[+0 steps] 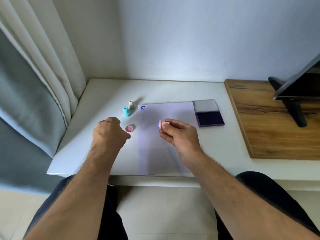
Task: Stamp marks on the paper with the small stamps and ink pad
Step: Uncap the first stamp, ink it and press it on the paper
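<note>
White desk (173, 90) holds our paper (166, 153); our right hand (180, 135) pinches the pink stamp (161, 124) above it, while our left hand (109, 132), fingers curled and holding nothing, hovers beside the pink cap (129, 129).

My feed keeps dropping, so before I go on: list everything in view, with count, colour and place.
paper: one, white, middle of the table, one blue stamped mark at its far left corner
ink pad: one, purple, lid open, by the paper's far right corner
teal stamp: one, upright, left of the paper
cream stamp: one, upright, just behind the teal one
pink cap: one, on the table left of the paper
pink stamp: one, held above the paper
table: one, white
wooden board: one, brown, right
black stand: one, on the board
curtain: grey and cream, left
left hand: curled, beside the cap
right hand: pinches the pink stamp
</note>
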